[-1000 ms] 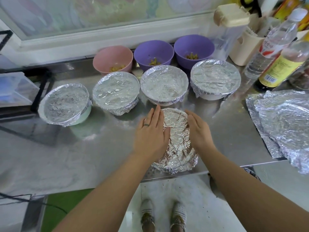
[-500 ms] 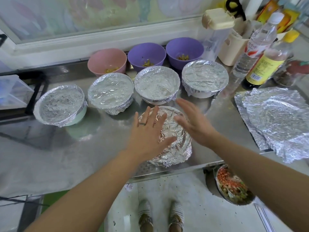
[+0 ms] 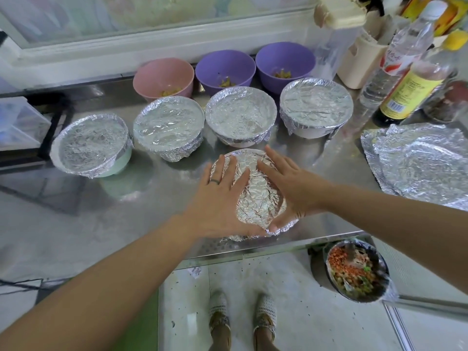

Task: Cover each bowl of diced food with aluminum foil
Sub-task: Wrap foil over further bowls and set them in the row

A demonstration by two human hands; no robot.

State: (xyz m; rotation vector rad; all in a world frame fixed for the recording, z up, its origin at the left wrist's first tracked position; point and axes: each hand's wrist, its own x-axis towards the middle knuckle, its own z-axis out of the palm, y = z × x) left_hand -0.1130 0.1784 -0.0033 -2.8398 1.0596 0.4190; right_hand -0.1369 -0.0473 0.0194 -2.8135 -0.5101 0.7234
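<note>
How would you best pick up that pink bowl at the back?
Probably by its rim on the left side, reaching down from above. The pink bowl is upright and uncovered, a foil-covered bowl stands right in front, and a purple bowl sits close on its right, so the left looks freest.

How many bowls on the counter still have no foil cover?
3, all in the back row: the round pink plastic bowl at left, a round purple plastic bowl in the middle, a second purple bowl at right. More may sit out of frame.
</note>
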